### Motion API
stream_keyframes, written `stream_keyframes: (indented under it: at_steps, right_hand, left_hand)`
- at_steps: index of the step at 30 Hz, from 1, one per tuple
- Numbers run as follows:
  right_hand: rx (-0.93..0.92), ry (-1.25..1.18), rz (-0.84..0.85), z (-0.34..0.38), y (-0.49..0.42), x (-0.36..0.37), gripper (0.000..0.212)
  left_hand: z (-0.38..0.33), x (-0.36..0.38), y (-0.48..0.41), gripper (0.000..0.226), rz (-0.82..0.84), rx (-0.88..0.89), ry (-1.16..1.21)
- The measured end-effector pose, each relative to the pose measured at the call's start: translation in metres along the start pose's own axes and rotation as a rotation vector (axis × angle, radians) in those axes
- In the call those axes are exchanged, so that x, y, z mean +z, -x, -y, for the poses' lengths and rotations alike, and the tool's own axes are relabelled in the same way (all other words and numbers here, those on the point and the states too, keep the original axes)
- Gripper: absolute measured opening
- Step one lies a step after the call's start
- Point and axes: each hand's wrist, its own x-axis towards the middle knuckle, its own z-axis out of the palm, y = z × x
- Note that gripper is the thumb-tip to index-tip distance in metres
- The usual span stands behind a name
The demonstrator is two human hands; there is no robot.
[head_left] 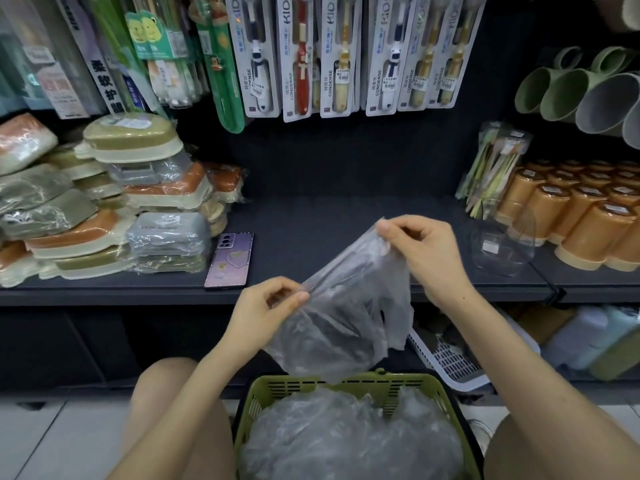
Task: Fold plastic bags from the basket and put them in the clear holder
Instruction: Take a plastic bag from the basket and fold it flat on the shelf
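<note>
At 6 o'clock, closest in, a green basket point(250, 415) sits between the person's knees, full of crumpled plastic bags point(346, 441). Just above it hangs one clear plastic bag point(332, 320). The left hand point(263, 306) pinches its top edge at the 8 o'clock end. The right hand point(426, 251) pinches the 2 o'clock end, so the edge is pulled tight. Farther off, on the dark shelf point(329, 223), a purple phone point(229, 259) lies at 10 o'clock. The clear holder point(502, 244) stands at 3 o'clock, beside orange cups point(581, 216).
</note>
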Motion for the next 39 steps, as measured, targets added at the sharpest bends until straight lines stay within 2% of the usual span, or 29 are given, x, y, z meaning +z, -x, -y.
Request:
stream_keyframes:
  at_steps: [5, 8, 11, 14, 17, 18, 20, 23, 25, 28, 31, 33, 35, 39]
  right_hand:
    - [0.02, 0.048, -0.09, -0.008, -0.005, -0.02, 0.01]
    - [0.005, 0.083, -0.064, -0.008, -0.004, -0.022, 0.015]
    - [-0.011, 0.082, -0.031, -0.006, -0.003, -0.015, 0.016]
    - [0.015, 0.074, 0.07, -0.001, -0.007, 0.001, 0.012]
    - [0.027, 0.076, 0.189, 0.006, -0.01, 0.015, 0.008]
    - [0.033, 0.056, 0.204, 0.007, -0.011, 0.015, 0.011]
    - [0.054, 0.016, 0.198, 0.006, -0.011, 0.009, 0.017]
    - [0.064, 0.016, 0.095, -0.005, -0.005, -0.013, 0.031]
    - [0.043, 0.015, 0.045, -0.016, 0.007, -0.028, 0.03]
    - [0.002, 0.111, 0.114, -0.037, 0.029, -0.038, 0.03]
    - [-0.014, 0.319, 0.209, -0.061, 0.038, -0.033, 0.033]
    - [-0.025, 0.474, 0.166, -0.075, 0.038, -0.026, 0.03]
    - [-0.017, 0.517, 0.095, -0.085, 0.035, -0.021, 0.021]
    - [0.055, 0.361, 0.158, -0.1, 0.028, -0.02, 0.013]
  left_hand:
    - [0.006, -0.017, 0.004, 0.017, 0.033, -0.063, -0.043]
    - [0.007, -0.031, 0.001, 0.011, 0.095, -0.117, -0.1]
    - [-0.005, -0.038, -0.009, 0.031, 0.156, -0.145, -0.122]
    - [-0.035, -0.015, -0.025, 0.036, 0.132, -0.09, 0.03]
    - [-0.064, 0.021, -0.04, 0.01, 0.08, -0.006, 0.107]
    - [-0.067, 0.03, -0.044, 0.012, 0.062, 0.004, 0.156]
    - [-0.064, 0.039, -0.05, 0.019, 0.008, -0.005, 0.262]
    - [-0.056, 0.037, -0.057, 0.022, -0.116, -0.02, 0.398]
    - [-0.054, 0.032, -0.062, 0.019, -0.195, -0.04, 0.487]
    - [-0.051, 0.024, -0.07, 0.017, -0.259, -0.066, 0.604]
    - [-0.049, 0.02, -0.079, 0.02, -0.327, -0.125, 0.717]
    - [-0.046, 0.015, -0.084, 0.02, -0.348, -0.17, 0.797]
    - [-0.043, 0.009, -0.088, 0.019, -0.359, -0.207, 0.861]
    - [-0.038, -0.005, -0.094, 0.021, -0.385, -0.249, 0.958]
